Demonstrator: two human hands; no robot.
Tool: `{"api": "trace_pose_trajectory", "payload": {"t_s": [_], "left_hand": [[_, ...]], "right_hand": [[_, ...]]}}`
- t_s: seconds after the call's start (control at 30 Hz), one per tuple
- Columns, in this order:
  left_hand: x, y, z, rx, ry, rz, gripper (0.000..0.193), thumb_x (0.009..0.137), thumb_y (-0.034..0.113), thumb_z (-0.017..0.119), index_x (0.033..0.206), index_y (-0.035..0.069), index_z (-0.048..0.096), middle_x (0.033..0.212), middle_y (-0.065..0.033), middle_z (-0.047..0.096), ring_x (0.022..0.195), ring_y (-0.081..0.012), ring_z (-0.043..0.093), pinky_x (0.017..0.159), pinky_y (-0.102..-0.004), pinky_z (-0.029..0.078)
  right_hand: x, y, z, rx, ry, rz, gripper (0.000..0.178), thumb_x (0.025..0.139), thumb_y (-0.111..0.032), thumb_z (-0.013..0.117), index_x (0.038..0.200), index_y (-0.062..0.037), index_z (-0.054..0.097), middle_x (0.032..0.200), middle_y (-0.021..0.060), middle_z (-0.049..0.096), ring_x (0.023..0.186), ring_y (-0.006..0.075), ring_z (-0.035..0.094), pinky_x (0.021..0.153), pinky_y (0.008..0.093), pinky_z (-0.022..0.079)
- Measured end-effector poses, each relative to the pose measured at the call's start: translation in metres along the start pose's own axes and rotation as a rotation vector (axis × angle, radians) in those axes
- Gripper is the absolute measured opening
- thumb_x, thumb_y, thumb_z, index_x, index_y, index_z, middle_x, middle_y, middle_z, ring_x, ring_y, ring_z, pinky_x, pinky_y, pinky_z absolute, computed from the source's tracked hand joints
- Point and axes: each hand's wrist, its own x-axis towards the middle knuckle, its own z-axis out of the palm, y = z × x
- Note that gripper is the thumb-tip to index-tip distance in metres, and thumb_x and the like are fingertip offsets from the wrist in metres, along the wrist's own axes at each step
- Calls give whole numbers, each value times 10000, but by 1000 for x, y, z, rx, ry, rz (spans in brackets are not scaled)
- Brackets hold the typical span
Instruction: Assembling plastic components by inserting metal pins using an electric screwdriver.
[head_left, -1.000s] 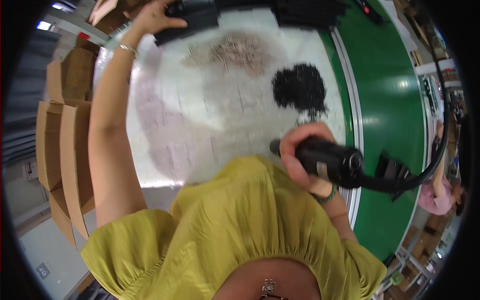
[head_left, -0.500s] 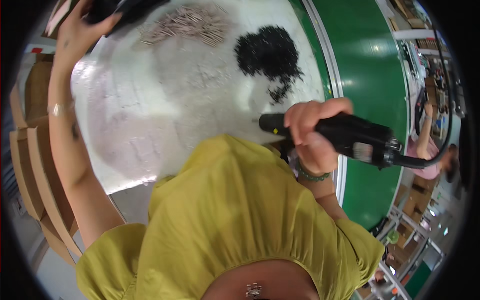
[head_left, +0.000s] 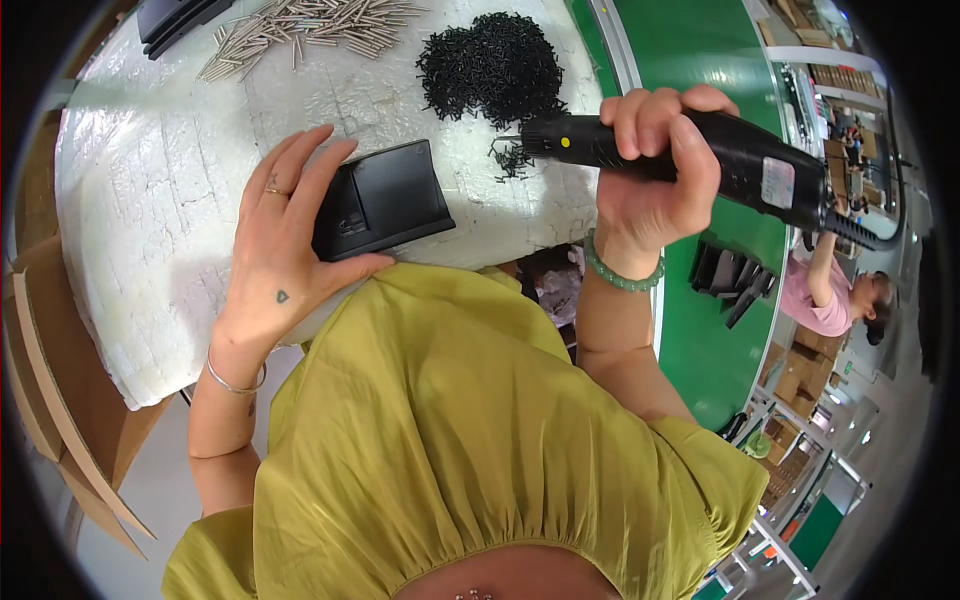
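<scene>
My left hand (head_left: 275,235) grips a black plastic housing (head_left: 400,190) by its left side, fingers over the far edge and thumb along the near edge. The housing lies on the white plastic-wrapped tabletop (head_left: 190,220), close to my body. In my right hand (head_left: 650,195) is a black electric screwdriver (head_left: 745,150), its fingers wrapped round the body. The thin bit points left, above some scattered black screws (head_left: 512,160). Behind them is a heap of black screws (head_left: 490,65).
Metal pins (head_left: 310,28) lie in a loose heap at the back. More black housings (head_left: 185,20) sit at the far left. On the right runs a green conveyor belt (head_left: 690,60) carrying several black parts (head_left: 735,280). Cardboard boxes (head_left: 85,370) stand left; a co-worker in pink (head_left: 825,295) is beyond the belt.
My left hand has come back from the far left and now has a black housing in front of me. My right hand and the screwdriver have shifted slightly away from my body.
</scene>
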Motion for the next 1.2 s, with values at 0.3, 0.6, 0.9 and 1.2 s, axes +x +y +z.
{"api": "trace_pose_trajectory", "payload": {"t_s": [0.3,0.6,0.9,1.2], "left_hand": [[41,-1,14,-126,86,251,341,667,183,771,955,53,645,951,-108,615,999,-326,527,849,-400,445],[97,2,60,-268,144,441,124,722,171,717,811,86,702,808,-25,672,922,-258,567,795,-362,474],[98,4,56,-321,229,420,140,686,179,742,766,81,682,778,-19,669,839,-230,596,716,-328,491],[89,4,48,-323,229,398,149,675,144,759,769,68,672,769,-25,662,842,-216,606,692,-305,502]], "right_hand": [[2,-9,5,68,-87,-31,279,753,-80,525,1021,-37,458,623,62,447,523,171,436,598,370,425],[9,-29,13,131,-256,-129,332,777,-120,483,1103,-85,435,608,29,421,517,153,410,636,361,406],[14,-32,12,211,-306,-183,368,774,-141,477,1138,-91,465,600,15,442,508,135,411,622,348,396],[16,-35,16,182,-452,-170,374,765,-131,513,1135,-104,459,599,-1,443,504,129,420,626,334,392]]}}
